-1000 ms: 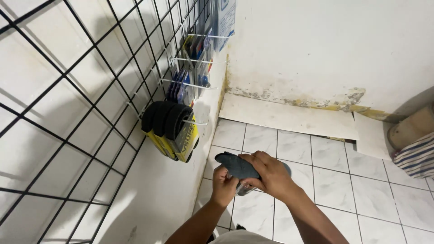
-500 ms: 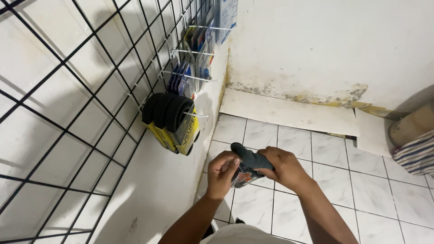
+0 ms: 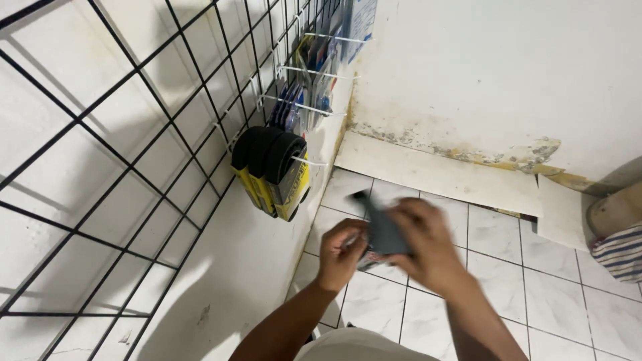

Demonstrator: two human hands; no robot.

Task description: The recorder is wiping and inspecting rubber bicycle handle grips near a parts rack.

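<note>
Both my hands hold a flat dark grey-blue packet (image 3: 382, 227) low in the middle of the view, above the tiled floor. My left hand (image 3: 340, 254) grips its lower left end. My right hand (image 3: 422, 237) is blurred with motion and covers its right side. The packet's narrow upper tip points up and left toward the wire grid (image 3: 134, 134) on the left wall. Just left of the packet, black and yellow packaged items (image 3: 274, 170) hang together on a white hook of that grid.
More packaged goods (image 3: 307, 87) hang on hooks higher up the grid. A white wall with a stained base (image 3: 468, 154) faces me. A striped cloth bundle (image 3: 618, 247) lies at the right edge on the white floor tiles (image 3: 528, 267).
My hands and the dark packet have shifted within the view and turned; the packet's tip now points up-left. My right hand is moving fast and blurred. The view has tilted slightly.
</note>
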